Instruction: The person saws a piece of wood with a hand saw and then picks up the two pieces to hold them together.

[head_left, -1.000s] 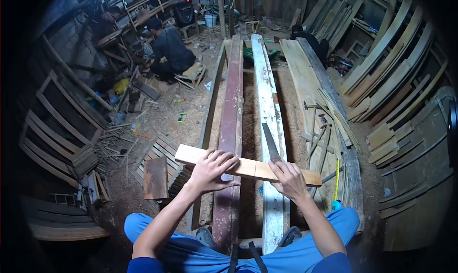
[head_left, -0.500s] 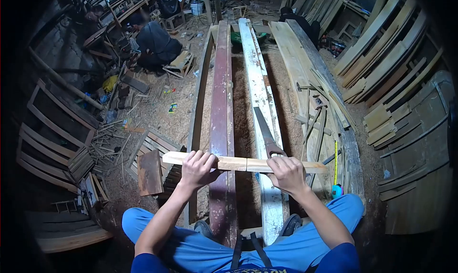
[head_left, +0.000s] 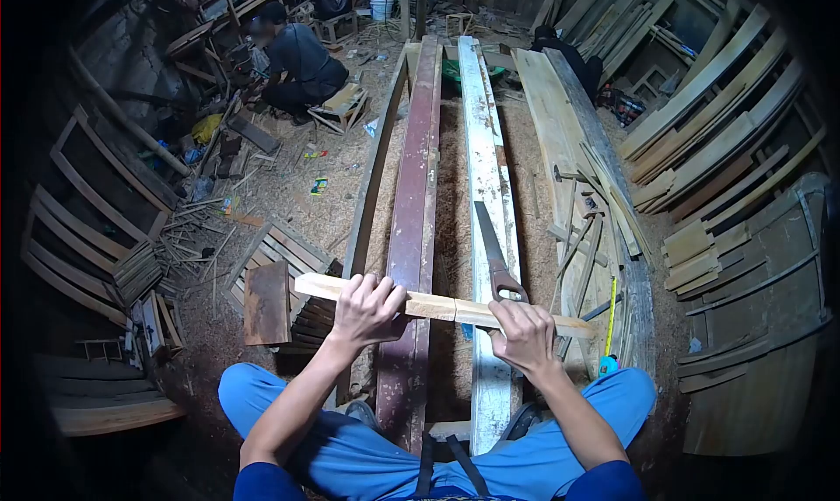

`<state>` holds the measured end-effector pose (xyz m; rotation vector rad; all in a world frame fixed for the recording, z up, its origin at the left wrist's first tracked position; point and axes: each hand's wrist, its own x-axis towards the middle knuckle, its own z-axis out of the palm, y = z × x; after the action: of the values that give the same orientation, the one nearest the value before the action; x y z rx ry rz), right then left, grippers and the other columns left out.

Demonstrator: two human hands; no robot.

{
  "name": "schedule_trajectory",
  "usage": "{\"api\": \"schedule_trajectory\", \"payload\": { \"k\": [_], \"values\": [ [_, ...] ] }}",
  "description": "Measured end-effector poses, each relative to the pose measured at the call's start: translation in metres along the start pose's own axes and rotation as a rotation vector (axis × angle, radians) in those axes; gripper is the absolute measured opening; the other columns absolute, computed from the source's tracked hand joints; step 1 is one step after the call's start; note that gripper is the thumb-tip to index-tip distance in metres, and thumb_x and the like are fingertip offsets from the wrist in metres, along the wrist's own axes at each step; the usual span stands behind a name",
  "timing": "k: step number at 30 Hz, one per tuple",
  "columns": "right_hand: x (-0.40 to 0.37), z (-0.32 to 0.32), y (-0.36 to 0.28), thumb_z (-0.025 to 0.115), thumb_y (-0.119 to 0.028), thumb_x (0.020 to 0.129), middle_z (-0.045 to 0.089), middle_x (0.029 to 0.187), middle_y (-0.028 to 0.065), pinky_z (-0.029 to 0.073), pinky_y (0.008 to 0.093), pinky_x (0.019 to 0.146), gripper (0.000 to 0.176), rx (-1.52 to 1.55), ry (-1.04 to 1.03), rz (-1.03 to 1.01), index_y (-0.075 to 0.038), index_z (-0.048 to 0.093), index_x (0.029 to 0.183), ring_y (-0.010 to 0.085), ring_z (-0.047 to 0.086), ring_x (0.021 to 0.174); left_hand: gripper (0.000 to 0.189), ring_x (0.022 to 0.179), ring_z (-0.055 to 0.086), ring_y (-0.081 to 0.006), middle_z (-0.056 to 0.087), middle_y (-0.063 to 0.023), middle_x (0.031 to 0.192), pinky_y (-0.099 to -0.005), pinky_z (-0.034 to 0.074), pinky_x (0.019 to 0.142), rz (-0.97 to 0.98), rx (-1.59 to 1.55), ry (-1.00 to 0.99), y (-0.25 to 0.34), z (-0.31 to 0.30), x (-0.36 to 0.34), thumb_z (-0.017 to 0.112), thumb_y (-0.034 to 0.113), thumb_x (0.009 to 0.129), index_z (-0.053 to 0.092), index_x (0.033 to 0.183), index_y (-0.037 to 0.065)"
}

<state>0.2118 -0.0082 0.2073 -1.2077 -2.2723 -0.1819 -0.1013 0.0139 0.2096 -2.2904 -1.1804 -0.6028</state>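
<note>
A pale strip of wood (head_left: 430, 305) lies crosswise in front of me, over the maroon beam and the white-painted beam. A dark cut line crosses it near the middle. My left hand (head_left: 369, 307) is closed around the strip left of the cut, knuckles up. On the other side of that line, my right hand (head_left: 525, 330) grips the strip too. Just beyond the right hand, a handsaw (head_left: 496, 254) rests on the white-painted beam (head_left: 484, 164), its handle toward me.
The maroon beam (head_left: 413, 186) runs away from me on the left. Thin offcuts, a hammer (head_left: 560, 175) and a yellow tape measure (head_left: 608, 364) lie on the right-hand planks. A person (head_left: 302, 63) crouches at the far left. Curved boards (head_left: 700, 107) lean along the right.
The strip now slopes lower on its right side, and my right hand has gone down with it. Both hands keep their hold. The view has shifted slightly.
</note>
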Motion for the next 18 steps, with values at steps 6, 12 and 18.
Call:
{"api": "schedule_trajectory", "payload": {
  "k": [6,12,18],
  "values": [
    [0.004,-0.013,0.001,0.072,-0.01,0.067,0.075,0.098,0.0071,0.054,0.0398,0.077,0.047,0.007,-0.076,0.041,-0.012,0.076,0.114,0.0262,0.073,0.087,0.032,0.074,0.055,-0.0236,0.052,-0.0047,0.079,-0.0382,0.041,0.068,-0.023,-0.177,-0.07,-0.004,-0.001,0.005,0.08,0.03,0.067,0.06,0.086,0.013],
    [-0.007,0.004,0.011,0.081,-0.04,0.082,0.07,0.085,0.0055,0.051,0.0381,0.072,0.034,0.051,-0.235,0.1,-0.012,0.072,0.099,0.0247,0.068,0.079,0.046,0.072,0.059,-0.0236,0.055,-0.0047,0.073,-0.0377,0.043,0.066,-0.006,-0.275,-0.143,-0.01,0.005,-0.001,0.084,0.05,0.075,0.057,0.077,0.012],
    [-0.006,0.011,0.013,0.08,-0.054,0.086,0.072,0.085,0.0101,0.053,0.0418,0.074,0.048,0.069,-0.213,0.188,-0.008,0.071,0.094,0.0306,0.071,0.081,0.057,0.062,0.062,-0.0254,0.058,-0.0071,0.062,-0.0385,0.047,0.063,-0.158,-0.404,-0.225,0.007,0.009,0.001,0.079,0.063,0.081,0.059,0.067,0.011]
  ]
}}
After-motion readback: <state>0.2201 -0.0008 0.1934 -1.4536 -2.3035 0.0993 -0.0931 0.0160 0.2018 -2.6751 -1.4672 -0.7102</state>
